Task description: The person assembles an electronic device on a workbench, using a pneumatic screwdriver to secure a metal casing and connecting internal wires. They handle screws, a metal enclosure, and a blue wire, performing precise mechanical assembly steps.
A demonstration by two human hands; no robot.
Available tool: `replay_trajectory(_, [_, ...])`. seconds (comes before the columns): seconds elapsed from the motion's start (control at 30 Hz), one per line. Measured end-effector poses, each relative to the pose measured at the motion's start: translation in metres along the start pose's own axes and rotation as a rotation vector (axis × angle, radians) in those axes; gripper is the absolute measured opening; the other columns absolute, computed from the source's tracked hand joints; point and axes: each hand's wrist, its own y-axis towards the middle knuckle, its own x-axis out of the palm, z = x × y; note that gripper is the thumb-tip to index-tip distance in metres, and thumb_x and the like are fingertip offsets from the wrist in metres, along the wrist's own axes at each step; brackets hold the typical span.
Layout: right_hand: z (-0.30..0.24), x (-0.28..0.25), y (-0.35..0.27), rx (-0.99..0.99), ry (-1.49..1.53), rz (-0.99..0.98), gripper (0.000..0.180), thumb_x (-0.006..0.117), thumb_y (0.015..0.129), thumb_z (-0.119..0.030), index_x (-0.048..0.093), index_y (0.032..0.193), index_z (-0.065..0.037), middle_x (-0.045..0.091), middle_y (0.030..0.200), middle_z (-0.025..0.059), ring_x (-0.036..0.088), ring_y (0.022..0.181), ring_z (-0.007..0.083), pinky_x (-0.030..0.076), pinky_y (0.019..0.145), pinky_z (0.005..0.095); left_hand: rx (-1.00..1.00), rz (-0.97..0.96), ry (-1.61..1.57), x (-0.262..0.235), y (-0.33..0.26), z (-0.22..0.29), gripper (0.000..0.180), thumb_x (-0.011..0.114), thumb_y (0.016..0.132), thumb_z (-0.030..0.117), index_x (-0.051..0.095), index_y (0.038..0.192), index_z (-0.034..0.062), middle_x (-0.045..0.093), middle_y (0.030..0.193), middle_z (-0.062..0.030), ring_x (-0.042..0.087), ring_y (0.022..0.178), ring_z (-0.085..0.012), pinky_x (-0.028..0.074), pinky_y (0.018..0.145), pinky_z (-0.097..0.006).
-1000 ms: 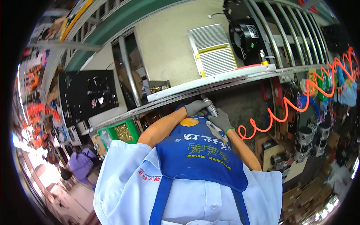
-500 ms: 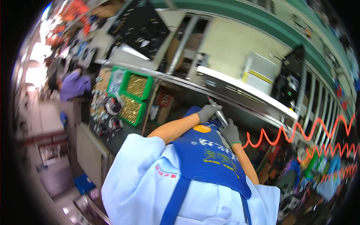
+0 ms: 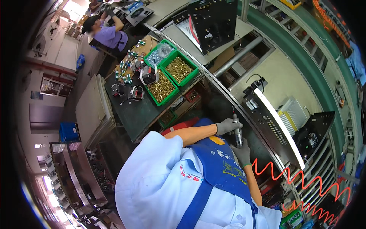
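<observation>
I hold a silver air screwdriver (image 3: 238, 134) in front of my blue apron (image 3: 219, 160), its thin bit pointing away from me. My left hand (image 3: 228, 126), in a grey glove, is closed round its front part. My right hand (image 3: 241, 153), gloved too, is closed at its rear end; some of its fingers are hidden. A red coiled hose (image 3: 301, 182) runs off to the right from near my right wrist. Beyond the tool stands a panel unit with a white edge (image 3: 280, 126), apart from both hands.
Green bins of brass-coloured fasteners (image 3: 178, 71) sit on a dark bench (image 3: 133, 114) at left, beside small parts with wires (image 3: 146, 74). A black perforated panel (image 3: 213, 24) stands farther off. Metal rollers (image 3: 238, 57) line the conveyor. A person in purple (image 3: 110, 37) works at far left.
My view has swung left, so the bench, bins and panel unit appear farther right and the person in purple shows more clearly. Both hands still hold the screwdriver.
</observation>
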Motion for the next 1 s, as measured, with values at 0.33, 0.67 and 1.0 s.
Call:
replay_trajectory(0.33, [-0.07, 0.038, 0.064, 0.139, 0.378, -0.417, 0.05, 0.076, 0.075, -0.022, 0.062, 0.116, 0.003, 0.07, 0.096, 0.0132, 0.066, 0.086, 0.0193, 0.053, 0.08, 0.0354, -0.05, -0.028, 0.112, -0.076, -0.033, 0.024, 0.045, 0.067, 0.093, 0.051, 0.073, 0.097, 0.0061, 0.069, 0.08, -0.0069, 0.065, 0.067, -0.0153, 0.053, 0.061, -0.032])
replay_trajectory(0.67, [-0.067, 0.074, 0.076, 0.157, -0.175, -0.045, 0.043, 0.075, 0.076, -0.032, 0.066, 0.101, 0.003, 0.07, 0.089, 0.0234, 0.07, 0.085, 0.0378, 0.052, 0.078, 0.0465, 0.229, 1.093, 0.909, -0.34, -0.086, 0.005, 0.026, 0.061, 0.089, 0.021, 0.069, 0.11, 0.0084, 0.065, 0.106, -0.0231, 0.067, 0.095, -0.0411, 0.055, 0.084, -0.051])
replay_trajectory(1.0, [-0.065, 0.079, 0.08, 0.1, -0.214, -0.007, 0.045, 0.076, 0.075, -0.032, 0.064, 0.1, 0.003, 0.069, 0.089, 0.0246, 0.07, 0.085, 0.0386, 0.052, 0.076, 0.0468, 0.152, 1.081, 1.063, -0.403, -0.085, 0.003, 0.021, 0.066, 0.092, 0.021, 0.065, 0.106, 0.0048, 0.064, 0.109, -0.0232, 0.066, 0.098, -0.0416, 0.055, 0.082, -0.052])
